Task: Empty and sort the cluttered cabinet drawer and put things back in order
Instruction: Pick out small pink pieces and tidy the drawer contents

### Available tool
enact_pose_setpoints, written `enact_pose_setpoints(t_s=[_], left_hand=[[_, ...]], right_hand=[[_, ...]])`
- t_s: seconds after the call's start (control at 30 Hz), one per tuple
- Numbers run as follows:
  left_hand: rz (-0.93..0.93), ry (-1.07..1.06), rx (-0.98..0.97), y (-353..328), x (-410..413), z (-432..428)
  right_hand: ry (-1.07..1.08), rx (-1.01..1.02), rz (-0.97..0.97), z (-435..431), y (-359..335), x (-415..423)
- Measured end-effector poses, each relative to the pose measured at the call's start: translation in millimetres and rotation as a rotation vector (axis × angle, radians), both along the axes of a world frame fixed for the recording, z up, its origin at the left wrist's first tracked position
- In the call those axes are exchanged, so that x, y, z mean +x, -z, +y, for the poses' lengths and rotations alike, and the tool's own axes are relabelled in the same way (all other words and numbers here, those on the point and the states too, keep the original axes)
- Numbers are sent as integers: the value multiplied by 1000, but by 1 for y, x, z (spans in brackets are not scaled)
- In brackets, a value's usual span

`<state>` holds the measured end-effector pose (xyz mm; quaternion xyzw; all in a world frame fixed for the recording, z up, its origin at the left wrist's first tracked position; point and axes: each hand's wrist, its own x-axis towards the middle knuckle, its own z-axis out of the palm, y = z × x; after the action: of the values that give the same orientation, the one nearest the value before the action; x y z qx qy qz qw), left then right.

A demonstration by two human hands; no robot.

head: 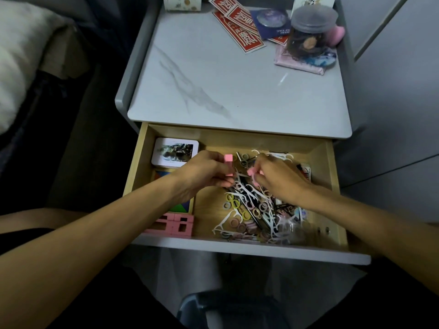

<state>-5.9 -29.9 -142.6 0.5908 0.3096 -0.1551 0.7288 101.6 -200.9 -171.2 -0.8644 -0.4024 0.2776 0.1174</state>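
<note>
Our drawer (332,176) stands open toward us, full. Near-left corner: pink blocks (173,224) in a row, prob. a sorted group. Just right, a tangle of floss picks & hair ties (249,210). Over it our left hand (202,173) grips a pink stick (228,165) and our right hand (279,178) pinches a small pink piece (251,172) — we'd guess like goes w/ like. Far left a tin (174,151); jar (311,27) on the cabinet top (213,79) beyond.

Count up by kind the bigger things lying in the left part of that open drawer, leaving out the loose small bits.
White tin: 1
Coloured shape puzzle: 1
Pink block set: 1
Total: 3
</note>
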Motion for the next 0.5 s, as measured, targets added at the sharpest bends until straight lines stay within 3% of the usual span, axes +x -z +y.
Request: enact_pose_setpoints(t_s=[0.3, 0.5], left_hand=[[-30, 27, -28, 2, 4, -13], [-72, 38, -10, -1, 5, -13]], right_hand=[[231, 273, 206, -9, -10, 11], [39, 120, -27, -12, 2, 14]])
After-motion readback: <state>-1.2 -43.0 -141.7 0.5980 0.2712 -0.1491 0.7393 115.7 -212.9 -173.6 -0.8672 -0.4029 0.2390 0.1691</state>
